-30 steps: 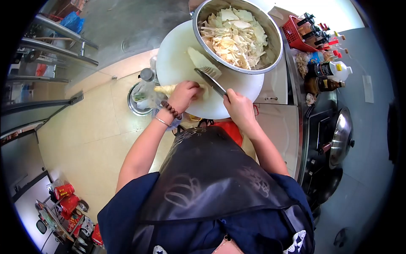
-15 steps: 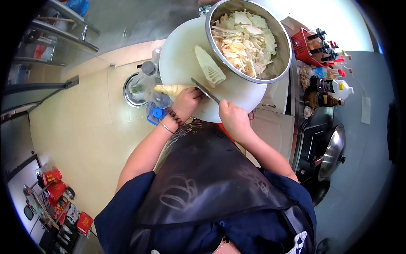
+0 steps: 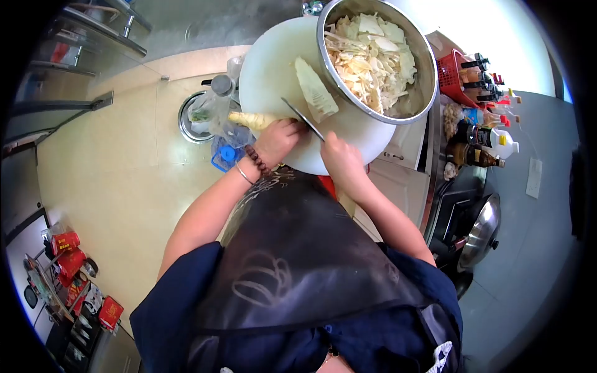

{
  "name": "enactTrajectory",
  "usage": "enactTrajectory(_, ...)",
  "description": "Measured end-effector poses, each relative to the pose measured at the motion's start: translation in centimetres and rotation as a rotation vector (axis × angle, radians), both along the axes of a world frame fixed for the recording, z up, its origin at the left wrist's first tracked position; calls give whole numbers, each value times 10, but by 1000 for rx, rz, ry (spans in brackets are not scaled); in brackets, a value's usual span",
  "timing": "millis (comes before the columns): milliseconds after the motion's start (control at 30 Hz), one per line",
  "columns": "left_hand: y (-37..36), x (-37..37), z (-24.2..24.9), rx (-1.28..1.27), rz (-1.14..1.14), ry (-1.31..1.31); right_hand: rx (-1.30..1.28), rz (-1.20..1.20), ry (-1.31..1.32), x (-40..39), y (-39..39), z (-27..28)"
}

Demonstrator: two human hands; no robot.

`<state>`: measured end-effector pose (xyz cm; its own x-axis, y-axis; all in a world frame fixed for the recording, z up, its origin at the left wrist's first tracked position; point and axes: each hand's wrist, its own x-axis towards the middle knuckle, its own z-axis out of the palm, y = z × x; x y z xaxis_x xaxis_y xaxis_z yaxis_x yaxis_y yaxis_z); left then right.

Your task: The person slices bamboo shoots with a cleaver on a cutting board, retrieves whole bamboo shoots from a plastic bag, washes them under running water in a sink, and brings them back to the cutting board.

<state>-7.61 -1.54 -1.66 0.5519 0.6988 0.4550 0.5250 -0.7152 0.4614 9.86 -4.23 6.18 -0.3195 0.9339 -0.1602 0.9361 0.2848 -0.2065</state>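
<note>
At the upper centre of the frame, the left hand (image 3: pixel 279 140) grips a pale vegetable (image 3: pixel 252 120) on the round cutting board (image 3: pixel 267 74). The right hand (image 3: pixel 341 159) is closed around the handle of a knife (image 3: pixel 301 117), its blade beside the left fingertips. Above lies a cut piece (image 3: pixel 316 90), near a metal bowl (image 3: pixel 421 93) of slices (image 3: pixel 373 59).

Pale cabinets (image 3: pixel 403 186) stand between a beige tiled floor (image 3: pixel 118 186) and a grey wall (image 3: pixel 528 248).
</note>
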Motion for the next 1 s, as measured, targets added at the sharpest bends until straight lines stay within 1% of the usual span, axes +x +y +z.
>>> enactTrajectory(67, 2, -2, -1, -35, -28, 16, 201, 21, 94, -9, 15, -27)
enactTrajectory(100, 6, -2, -2, -29, -19, 16, 207, 30, 95, -9, 27, -27)
enactTrajectory(167, 4, -4, -1, -59, -46, -21, 152, 3, 217, -9, 34, -17)
enactTrajectory(200, 5, -4, -1, -55, -42, -23, 156, 8, 215, -6, 34, -8)
enactTrajectory(267, 2, -2, -3, 1, -12, -48, 60, -7, 152, 2, 18, 12)
enactTrajectory(300, 2, -1, -4, 0, -1, -56, 35, 0, 81, 5, 11, 17)
enactTrajectory(400, 2, -1, -4, 7, 17, -56, 17, -35, 32, 1, 4, 1)
enactTrajectory(433, 3, -2, -2, 20, 2, -47, 67, -43, 90, -5, 10, -13)
enactTrajectory(467, 3, -4, -1, 36, -8, -35, 58, -34, 93, -10, 15, -18)
enactTrajectory(533, 4, -3, -6, -14, -11, -60, 133, -51, 120, -19, 31, -27)
enactTrajectory(600, 5, -4, -7, 29, -30, -73, 117, -38, 175, -12, 36, -14)
enactTrajectory(700, 2, -2, -9, 46, -2, -80, 36, -14, 101, 0, 12, 19)
enactTrajectory(733, 3, -2, -9, 62, -3, -67, 35, -6, 97, 1, 7, 20)
enactTrajectory(800, 4, -2, -11, 18, -9, -80, -6, -72, 58, -1, -1, 13)
enactTrajectory(867, 0, -4, -13, -36, -30, -89, 1, -79, 93, -11, 6, -8)
enactTrajectory(933, 7, -9, -14, -32, -114, -81, 112, -70, 148, -21, 23, -22)
enactTrajectory(1000, 7, -16, -7, -58, -152, -38, 98, -38, 248, -16, 32, -17)
